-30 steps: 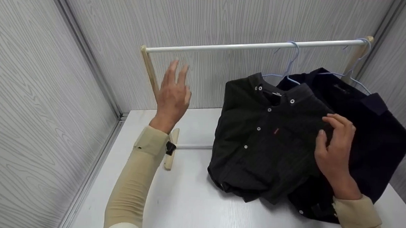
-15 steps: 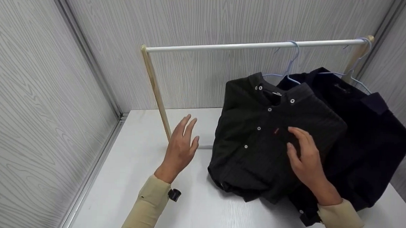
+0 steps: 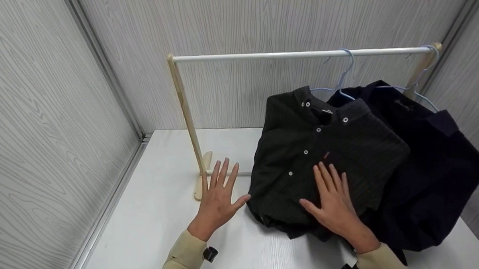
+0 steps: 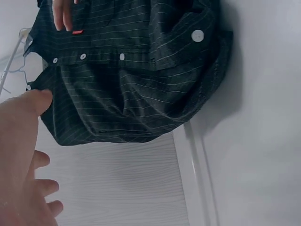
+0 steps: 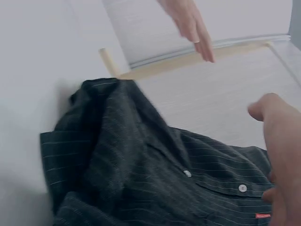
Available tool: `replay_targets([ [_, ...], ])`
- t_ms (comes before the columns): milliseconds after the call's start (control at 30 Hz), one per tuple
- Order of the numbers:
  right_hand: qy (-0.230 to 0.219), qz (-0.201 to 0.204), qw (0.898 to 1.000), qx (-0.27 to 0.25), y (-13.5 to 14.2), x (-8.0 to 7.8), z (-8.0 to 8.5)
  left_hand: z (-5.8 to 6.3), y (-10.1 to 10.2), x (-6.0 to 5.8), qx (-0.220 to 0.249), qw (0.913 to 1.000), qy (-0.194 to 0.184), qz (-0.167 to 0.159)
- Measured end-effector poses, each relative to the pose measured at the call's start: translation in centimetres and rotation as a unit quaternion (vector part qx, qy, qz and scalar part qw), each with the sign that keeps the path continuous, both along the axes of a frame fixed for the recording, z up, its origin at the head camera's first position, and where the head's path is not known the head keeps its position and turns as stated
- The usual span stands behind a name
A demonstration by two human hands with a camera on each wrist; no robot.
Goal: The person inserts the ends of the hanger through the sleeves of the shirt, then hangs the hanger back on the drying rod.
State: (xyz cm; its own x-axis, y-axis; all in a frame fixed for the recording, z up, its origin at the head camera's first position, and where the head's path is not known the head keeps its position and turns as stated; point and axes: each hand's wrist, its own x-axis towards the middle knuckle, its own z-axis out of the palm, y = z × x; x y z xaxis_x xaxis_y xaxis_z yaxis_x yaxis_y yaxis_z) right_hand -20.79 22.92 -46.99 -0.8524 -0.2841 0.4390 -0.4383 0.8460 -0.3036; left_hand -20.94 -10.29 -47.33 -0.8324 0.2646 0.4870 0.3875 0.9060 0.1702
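A dark striped button-up shirt (image 3: 295, 132) with white buttons and a small red tag hangs on a light blue hanger (image 3: 341, 74). My right hand (image 3: 334, 203), fingers straight and spread, is in front of the shirt's lower chest and overlaps it in the head view. To the left of the shirt is my left hand (image 3: 219, 201), its fingers also spread and its thumb tip near the shirt's side edge. Neither hand holds anything. In the left wrist view the shirt (image 4: 108, 94) shows its rumpled lower hem; the right wrist view shows its folds (image 5: 127, 155) close up.
A white rail (image 3: 258, 55) on wooden legs (image 3: 188, 116) carries both garments. Behind the shirt, at the right, a dark navy garment (image 3: 433, 169) hangs on a second blue hanger (image 3: 425, 71). The rack stands on a white table (image 3: 153, 211) against grained panel walls (image 3: 235, 23).
My left hand has come down from near the rail to beside the shirt. My right hand has moved left and down across the shirt, fingers straightening. The garments have hardly shifted.
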Motion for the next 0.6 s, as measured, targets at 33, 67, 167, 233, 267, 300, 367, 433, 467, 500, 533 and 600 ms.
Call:
replay_targets([
  [33,-0.018,-0.009,1.000,0.017,0.0,0.1,-0.2,-0.2,0.0,0.2,-0.006,0.9999,-0.010,0.005],
  [67,-0.034,-0.015,0.999,0.030,0.1,0.3,-0.3,-0.4,0.0,0.4,-0.010,0.9998,-0.017,0.009],
  [167,-0.062,-0.021,0.997,0.050,0.1,0.5,-0.5,-0.8,0.0,0.8,-0.013,0.9993,-0.032,0.014],
  [233,-0.070,-0.018,0.996,0.055,-0.1,0.6,-0.5,-0.8,0.1,1.0,-0.009,0.9992,-0.036,0.012],
  [267,-0.073,-0.015,0.996,0.057,-0.1,0.6,-0.4,-0.8,0.1,1.0,-0.008,0.9993,-0.035,0.012],
  [300,-0.075,-0.012,0.995,0.058,-0.3,0.6,-0.4,-0.8,0.2,1.1,-0.007,0.9993,-0.034,0.012],
  [367,-0.078,-0.011,0.995,0.060,-0.5,0.7,-0.2,-0.6,0.3,1.1,-0.006,0.9995,-0.030,0.011],
  [433,-0.079,-0.011,0.995,0.062,-0.6,0.7,0.0,-0.5,0.4,1.2,-0.005,0.9996,-0.026,0.012],
  [467,-0.078,-0.012,0.995,0.063,-0.6,0.7,0.1,-0.5,0.5,1.2,-0.005,0.9996,-0.024,0.012],
  [500,-0.077,-0.012,0.995,0.064,-0.7,0.7,0.2,-0.4,0.5,1.2,-0.005,0.9996,-0.023,0.014],
  [533,-0.075,-0.012,0.995,0.065,-0.7,0.7,0.3,-0.4,0.6,1.2,-0.005,0.9996,-0.022,0.015],
  [600,-0.074,-0.011,0.995,0.064,-0.8,0.7,0.5,-0.4,0.6,1.3,-0.008,0.9996,-0.019,0.018],
])
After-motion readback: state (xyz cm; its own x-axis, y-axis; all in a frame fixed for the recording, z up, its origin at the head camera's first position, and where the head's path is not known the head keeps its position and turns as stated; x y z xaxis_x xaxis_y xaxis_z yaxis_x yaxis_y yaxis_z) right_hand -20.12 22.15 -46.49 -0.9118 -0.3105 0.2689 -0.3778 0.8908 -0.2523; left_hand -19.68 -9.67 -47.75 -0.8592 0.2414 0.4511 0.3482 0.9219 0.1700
